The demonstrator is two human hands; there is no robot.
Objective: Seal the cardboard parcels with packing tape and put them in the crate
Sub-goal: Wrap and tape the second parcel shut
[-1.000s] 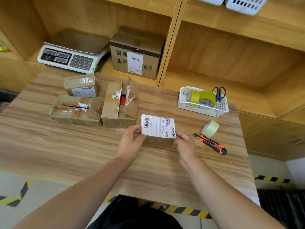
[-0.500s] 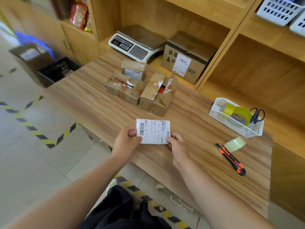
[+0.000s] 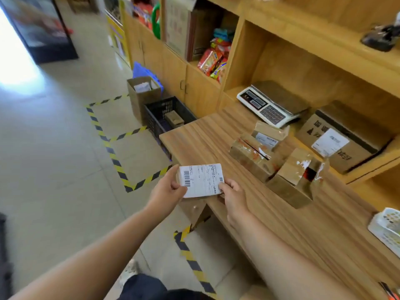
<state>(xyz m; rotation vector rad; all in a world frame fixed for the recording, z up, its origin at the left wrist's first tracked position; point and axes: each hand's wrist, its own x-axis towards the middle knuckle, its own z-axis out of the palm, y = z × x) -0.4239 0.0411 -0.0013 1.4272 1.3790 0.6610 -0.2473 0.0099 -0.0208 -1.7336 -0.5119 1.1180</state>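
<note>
Parcel [image 3: 201, 180] is off the table [image 3: 281, 224] now, swung left. Your left hand [image 3: 166, 192] and right hand [image 3: 233, 195] grip its ends. Crate [image 3: 154, 120] has come into view mid-frame, so likely drop-off next.

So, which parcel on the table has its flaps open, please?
The nearest parcel, flaps raised with red showing inside; the middle parcel and the far parcel have flaps down.

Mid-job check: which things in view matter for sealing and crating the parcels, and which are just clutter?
Job: held parcel, left hand, right hand, table parcels, crate.
Lying about: scale, shelf box, snacks, floor box.
</note>
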